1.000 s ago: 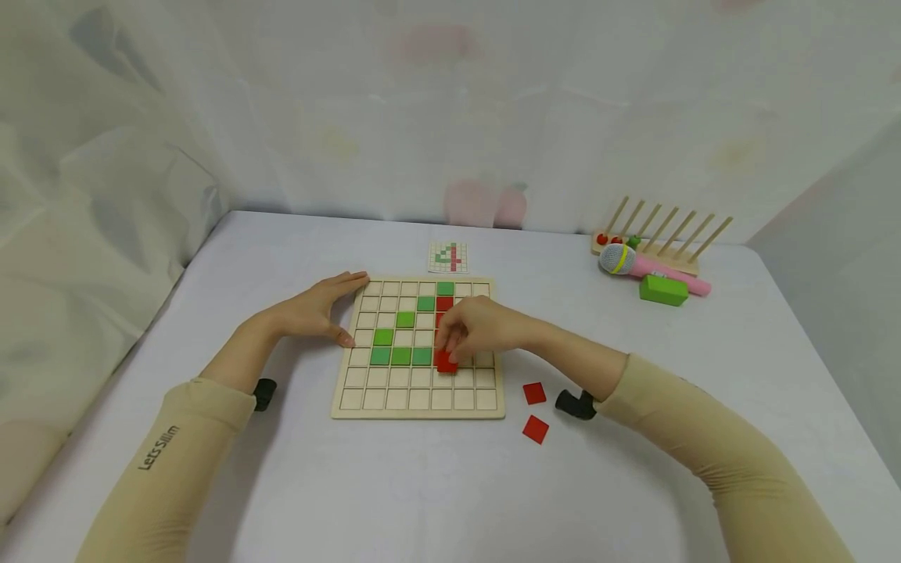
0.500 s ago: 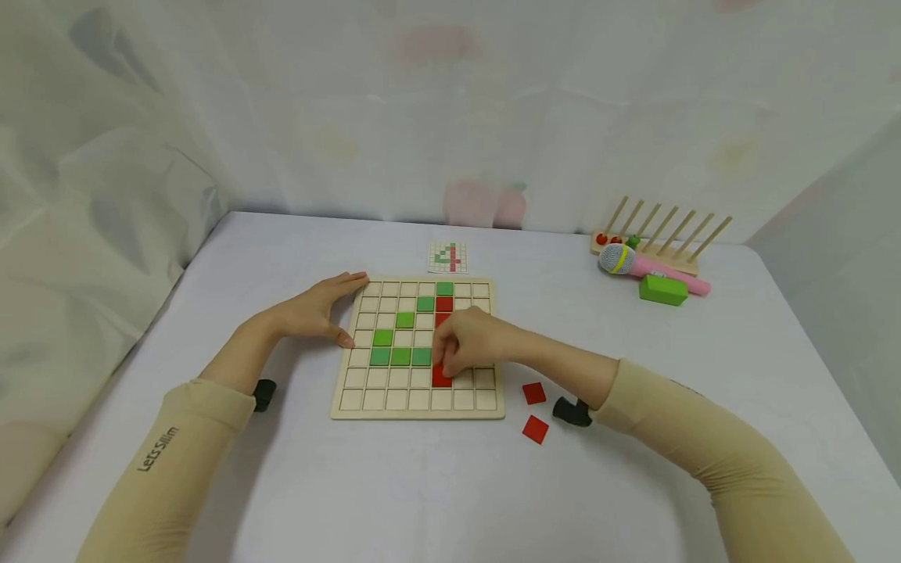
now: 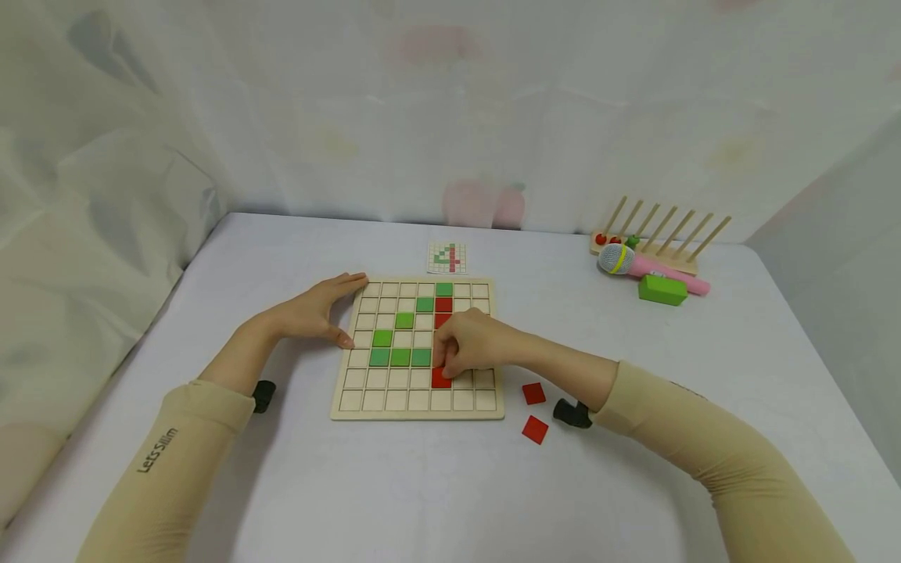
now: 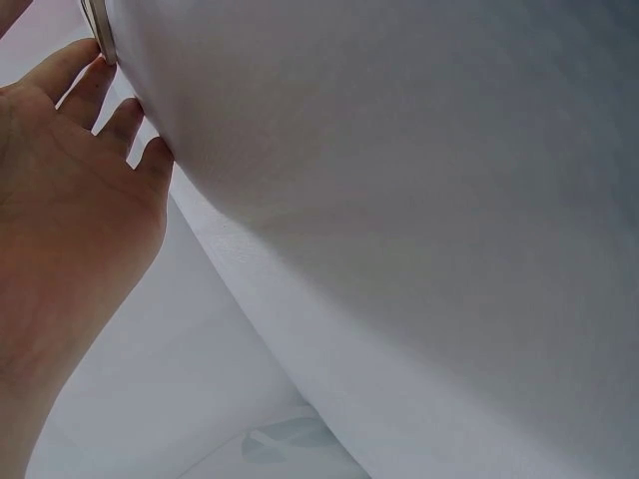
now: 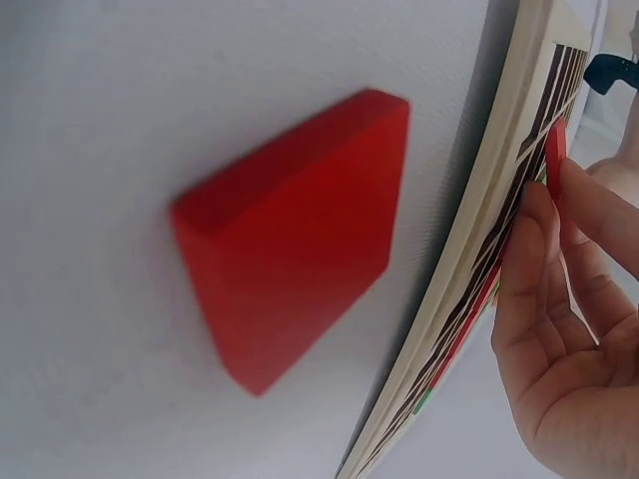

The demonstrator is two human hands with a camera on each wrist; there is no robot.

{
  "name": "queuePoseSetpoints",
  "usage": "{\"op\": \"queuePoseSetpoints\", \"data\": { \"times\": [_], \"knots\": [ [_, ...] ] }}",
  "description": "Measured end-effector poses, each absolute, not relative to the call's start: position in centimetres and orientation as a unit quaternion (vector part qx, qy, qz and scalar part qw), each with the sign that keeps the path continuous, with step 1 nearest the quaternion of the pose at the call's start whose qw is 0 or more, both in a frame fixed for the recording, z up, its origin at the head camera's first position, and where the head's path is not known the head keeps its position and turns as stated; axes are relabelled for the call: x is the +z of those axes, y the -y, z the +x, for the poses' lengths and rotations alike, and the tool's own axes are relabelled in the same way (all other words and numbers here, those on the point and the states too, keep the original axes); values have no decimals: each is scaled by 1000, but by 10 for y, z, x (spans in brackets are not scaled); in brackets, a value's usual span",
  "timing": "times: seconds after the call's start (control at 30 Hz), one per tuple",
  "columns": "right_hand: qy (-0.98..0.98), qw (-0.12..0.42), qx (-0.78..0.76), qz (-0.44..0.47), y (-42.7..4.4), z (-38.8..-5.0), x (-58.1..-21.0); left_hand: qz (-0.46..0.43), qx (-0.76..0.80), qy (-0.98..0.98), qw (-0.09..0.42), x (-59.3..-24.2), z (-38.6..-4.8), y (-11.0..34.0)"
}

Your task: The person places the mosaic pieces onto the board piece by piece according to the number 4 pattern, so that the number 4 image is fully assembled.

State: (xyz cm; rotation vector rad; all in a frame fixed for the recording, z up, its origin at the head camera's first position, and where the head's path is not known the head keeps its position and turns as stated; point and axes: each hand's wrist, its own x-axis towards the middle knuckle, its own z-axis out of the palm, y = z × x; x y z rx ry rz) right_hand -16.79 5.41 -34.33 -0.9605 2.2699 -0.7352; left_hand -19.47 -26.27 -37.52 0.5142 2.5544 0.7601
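Observation:
A square wooden grid board [image 3: 385,399] lies on the white table, with green tiles [image 3: 400,357] and red tiles [image 3: 443,305] set in some of its squares. My right hand [image 3: 477,342] is over the board, pinching a red tile [image 3: 441,378] at a square in the red column's second-nearest row. In the right wrist view that red tile [image 5: 556,150] stands tilted between thumb and fingers. My left hand [image 3: 310,311] rests along the board's left edge, fingers spread; in the left wrist view its fingertips touch the board's edge [image 4: 100,30]. The right hand hides some squares.
Two loose red tiles [image 3: 535,429] lie right of the board. Behind it is a small pattern card [image 3: 447,257]. At the back right are a pegged wooden rack [image 3: 679,258], a pink toy microphone [image 3: 651,270] and a green block [image 3: 663,290].
My right hand has moved one row nearer with the red tile, then stayed nearly still over the last half second. The left hand keeps its place.

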Motion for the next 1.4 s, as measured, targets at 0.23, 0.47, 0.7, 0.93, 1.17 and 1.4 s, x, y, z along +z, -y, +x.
{"op": "queuePoseSetpoints", "data": {
  "times": [0.23,0.47,0.7,0.93,1.17,1.4],
  "knots": [
    [-852,269,-265,-362,-53,-169,-346,184,275,-919,213,-374,-194,262],
    [-853,265,-262,-365,-53,-168,-347,182,275,-919,214,-374,-194,263],
    [-851,267,-271,-361,-60,-170,-343,183,275,-919,214,-376,-195,263],
    [-853,252,-270,-368,-74,-178,-342,184,274,-920,212,-376,-195,264],
    [-860,261,-269,-345,-95,-184,-343,180,274,-920,214,-376,-195,265],
    [-852,281,-285,-337,-121,-191,-346,178,279,-918,217,-378,-196,265]
  ]
}}
